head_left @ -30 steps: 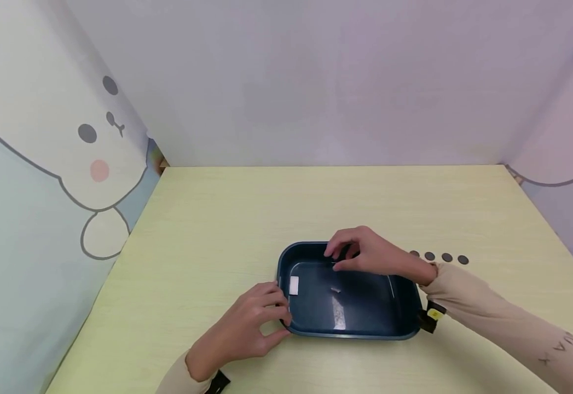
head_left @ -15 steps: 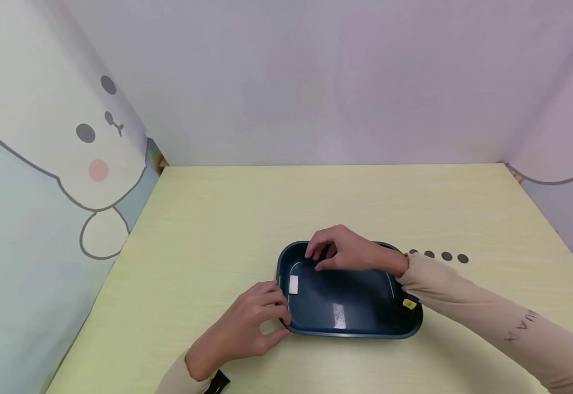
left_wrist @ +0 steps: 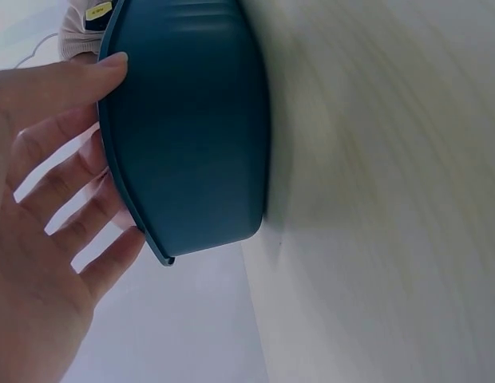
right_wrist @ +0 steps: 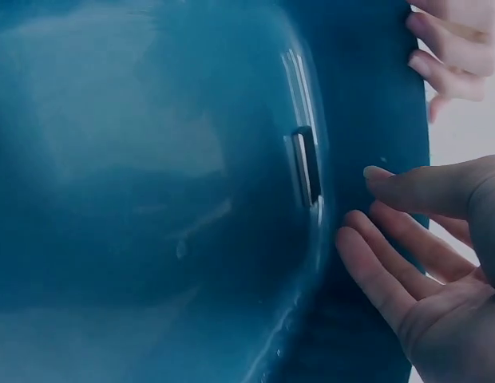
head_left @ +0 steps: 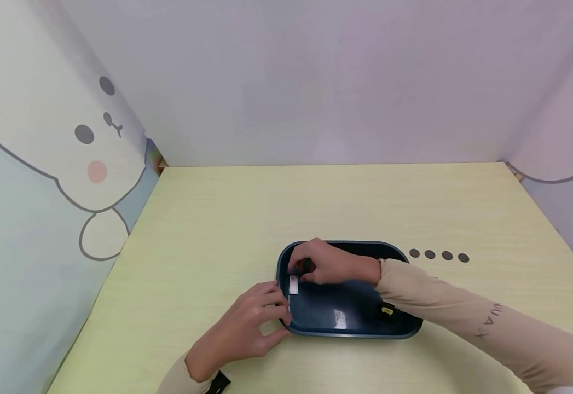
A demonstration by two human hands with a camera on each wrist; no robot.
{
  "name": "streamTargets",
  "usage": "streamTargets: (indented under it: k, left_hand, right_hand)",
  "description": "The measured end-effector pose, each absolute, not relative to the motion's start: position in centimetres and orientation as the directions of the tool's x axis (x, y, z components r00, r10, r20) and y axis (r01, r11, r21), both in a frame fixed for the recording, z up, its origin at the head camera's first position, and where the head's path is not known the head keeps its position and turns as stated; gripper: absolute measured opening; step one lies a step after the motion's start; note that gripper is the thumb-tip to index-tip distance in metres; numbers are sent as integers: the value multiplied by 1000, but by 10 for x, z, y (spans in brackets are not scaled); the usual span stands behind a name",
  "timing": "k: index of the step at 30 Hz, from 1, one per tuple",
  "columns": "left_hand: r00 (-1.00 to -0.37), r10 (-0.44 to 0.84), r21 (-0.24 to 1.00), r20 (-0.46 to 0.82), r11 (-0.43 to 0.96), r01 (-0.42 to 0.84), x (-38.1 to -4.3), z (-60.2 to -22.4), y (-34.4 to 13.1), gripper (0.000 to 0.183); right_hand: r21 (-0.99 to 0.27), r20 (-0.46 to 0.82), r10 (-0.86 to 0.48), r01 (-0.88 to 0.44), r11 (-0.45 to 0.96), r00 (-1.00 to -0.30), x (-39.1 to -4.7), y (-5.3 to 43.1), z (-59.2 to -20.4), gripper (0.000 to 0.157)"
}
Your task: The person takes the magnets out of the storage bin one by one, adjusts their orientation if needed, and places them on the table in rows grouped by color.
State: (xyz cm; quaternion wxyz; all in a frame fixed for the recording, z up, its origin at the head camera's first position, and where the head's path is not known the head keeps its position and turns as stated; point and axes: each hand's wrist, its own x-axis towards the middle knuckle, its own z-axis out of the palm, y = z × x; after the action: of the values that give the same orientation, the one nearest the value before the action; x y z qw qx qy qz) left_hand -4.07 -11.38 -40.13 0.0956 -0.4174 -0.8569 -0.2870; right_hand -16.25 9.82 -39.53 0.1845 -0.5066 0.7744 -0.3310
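A dark blue rectangular tray (head_left: 345, 335) with raised walls stands on the table. My left hand (head_left: 254, 322) holds its left end. In the left wrist view the thumb lies on the rim of the tray (left_wrist: 188, 136) and the fingers reach around it. A small rectangular block (head_left: 293, 285), white on top in the head view, lies inside at the left end; the right wrist view shows dark and white sides on the block (right_wrist: 307, 167). My right hand (head_left: 333, 264) is inside the tray near the block, fingers bent and apart, not touching it in the right wrist view.
Several dark round discs (head_left: 430, 254) lie in a row on the pale wooden table (head_left: 207, 219), right of the tray. A plain pale wall (head_left: 335, 82) rises behind the table. Printed panels (head_left: 45, 137) flank the table.
My right hand has moved left across the tray and lower, up to the small block. More discs are uncovered by the sleeve. The left hand and tray stay put.
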Motion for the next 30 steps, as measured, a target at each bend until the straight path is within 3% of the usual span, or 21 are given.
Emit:
streamTargets:
  k: [7,16,23,30]
  left_hand:
    - [-621,662,407,420,474,781,-40,-400,-114,16]
    - [-578,679,365,453,450,815,-43,-400,-114,17]
    - [-611,676,395,412,472,788,-42,-400,-114,15]
    - [-603,674,387,427,466,796,-42,-402,-114,16]
  right_hand:
    - [-650,45,-925,-714,260,-378,-161,87,-403,22]
    - [-602,29,-924,-745,288,-381,-162,83,-412,20]
    - [-573,-10,-928,-759,311,-372,-162,83,-417,21]
    - [-587,-53,-921,-734,341,-385,-159,82,-415,22]
